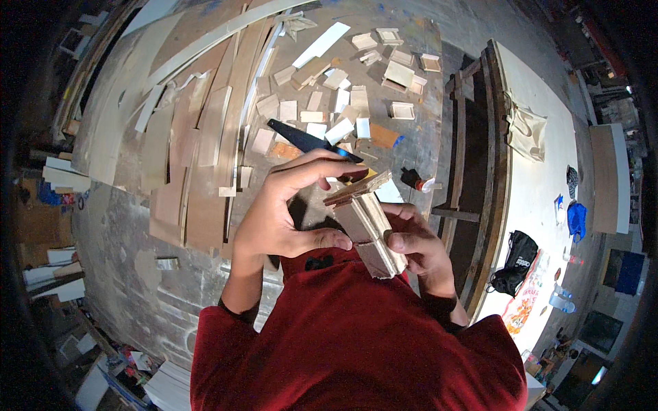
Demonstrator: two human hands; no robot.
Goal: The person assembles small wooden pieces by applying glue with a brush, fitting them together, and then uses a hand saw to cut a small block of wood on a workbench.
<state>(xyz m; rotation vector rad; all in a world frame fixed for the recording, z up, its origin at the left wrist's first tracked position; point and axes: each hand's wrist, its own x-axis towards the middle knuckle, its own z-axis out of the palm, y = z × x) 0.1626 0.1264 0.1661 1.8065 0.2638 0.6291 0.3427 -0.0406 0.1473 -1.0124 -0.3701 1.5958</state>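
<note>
I see white lettering on the black bag [515, 262]. Left hand [291, 200] arched half-open, thumb on wood block [364, 229]; right hand [423, 244] clamps its side.

At the centre of the frame, the right hand [423, 248] gripped a small wooden assembly [353, 222], tilted, while the left hand [274, 212] set its thumb against the side, its fingers curved near the upper end. Wood blocks [399, 74] lay scattered at upper centre, long boards [214, 127] at upper left. At right, a pale tabletop [538, 188] bore a black bag [517, 255].
</note>
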